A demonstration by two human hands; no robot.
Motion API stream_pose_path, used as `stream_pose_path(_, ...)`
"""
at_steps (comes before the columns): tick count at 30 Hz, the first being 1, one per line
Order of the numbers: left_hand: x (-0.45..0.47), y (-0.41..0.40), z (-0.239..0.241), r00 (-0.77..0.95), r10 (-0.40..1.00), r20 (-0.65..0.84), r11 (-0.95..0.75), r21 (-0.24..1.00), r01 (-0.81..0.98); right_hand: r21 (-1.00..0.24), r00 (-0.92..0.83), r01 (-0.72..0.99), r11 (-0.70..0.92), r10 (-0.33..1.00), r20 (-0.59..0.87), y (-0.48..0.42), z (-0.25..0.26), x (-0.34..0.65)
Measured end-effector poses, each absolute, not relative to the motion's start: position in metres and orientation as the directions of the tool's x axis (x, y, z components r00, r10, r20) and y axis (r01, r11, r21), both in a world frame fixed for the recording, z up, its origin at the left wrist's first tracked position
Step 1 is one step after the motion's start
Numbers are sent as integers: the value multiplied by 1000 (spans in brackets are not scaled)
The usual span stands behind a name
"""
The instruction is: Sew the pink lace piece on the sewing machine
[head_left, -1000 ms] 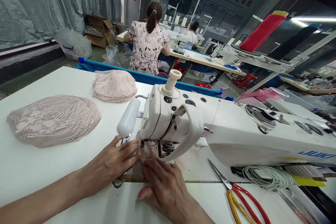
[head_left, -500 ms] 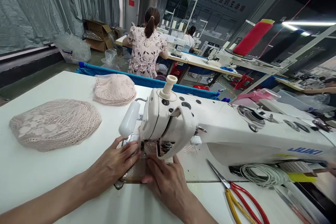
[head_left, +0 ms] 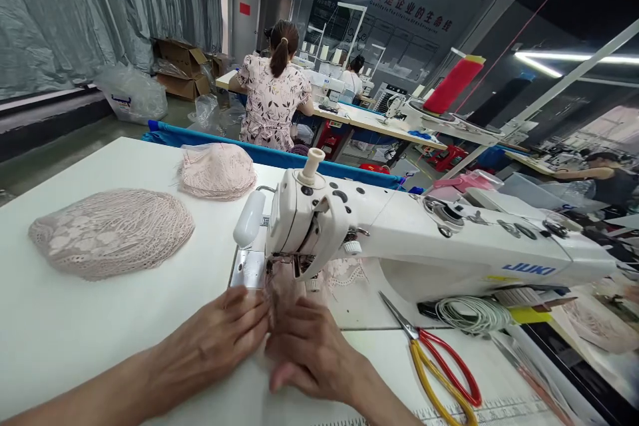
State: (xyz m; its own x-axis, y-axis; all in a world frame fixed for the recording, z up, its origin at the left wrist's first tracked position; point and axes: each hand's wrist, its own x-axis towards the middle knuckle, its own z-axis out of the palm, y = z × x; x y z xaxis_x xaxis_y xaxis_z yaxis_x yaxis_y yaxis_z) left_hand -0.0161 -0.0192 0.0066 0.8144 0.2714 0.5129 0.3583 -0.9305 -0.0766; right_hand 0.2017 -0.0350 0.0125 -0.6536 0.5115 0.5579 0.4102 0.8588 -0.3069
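A pale pink lace piece lies under the needle end of a white sewing machine, and its scalloped edge shows to the right of the needle. My left hand is at the lace's left edge, fingers pressed together on it, just in front of the metal plate. Close beside it, my right hand has its fingers curled on the near part of the lace, thumb tucked low. Motion blurs both sets of fingertips, and the machine head hides some of the lace.
Stacked lace pieces and a smaller pink stack lie to the left. Scissors with red and yellow handles lie at right, near a coil of pale cord. A co-worker sits ahead, back turned.
Both hands have come back toward me from the needle area, with lace now showing between them. The metal plate is more exposed. My view has shifted slightly, moving the machine and scissors leftward.
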Motion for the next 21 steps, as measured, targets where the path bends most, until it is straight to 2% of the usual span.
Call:
stream_pose_path(2,-19,-40,5,767,267,583,-935,-37,353,-399,-663,338,852,517,542,-37,16,208)
stream_pose_path(3,-21,-51,4,723,272,635,-932,-14,362,-427,-644,371,824,560,521,-37,17,211)
stream_pose_path(6,-29,-78,3,590,321,741,-916,84,392,-423,-517,585,692,720,463,-33,16,218)
stream_pose_path(8,-34,-81,8,556,389,735,-901,179,394,-374,-444,695,614,775,449,-31,12,218)
stream_pose_path(9,-36,-77,12,561,440,701,-884,228,409,-346,-431,725,596,784,447,-30,9,217)
stream_pose_path(11,-37,-59,20,592,597,541,-797,317,514,-297,-446,755,584,790,421,-29,5,213)
stream_pose_path(13,-32,-38,28,505,823,262,-568,430,702,-291,-476,751,592,792,382,-30,1,210)
stream_pose_path(14,-29,-29,30,479,873,94,-464,465,754,-313,-489,737,599,792,367,-31,1,209)
stream_pose_path(17,-16,-13,30,480,875,-61,-387,508,770,-436,-522,651,621,784,336,-33,3,207)
stream_pose_path(21,-7,-14,28,452,887,-95,-330,553,765,-546,-577,564,620,768,276,-38,11,204)
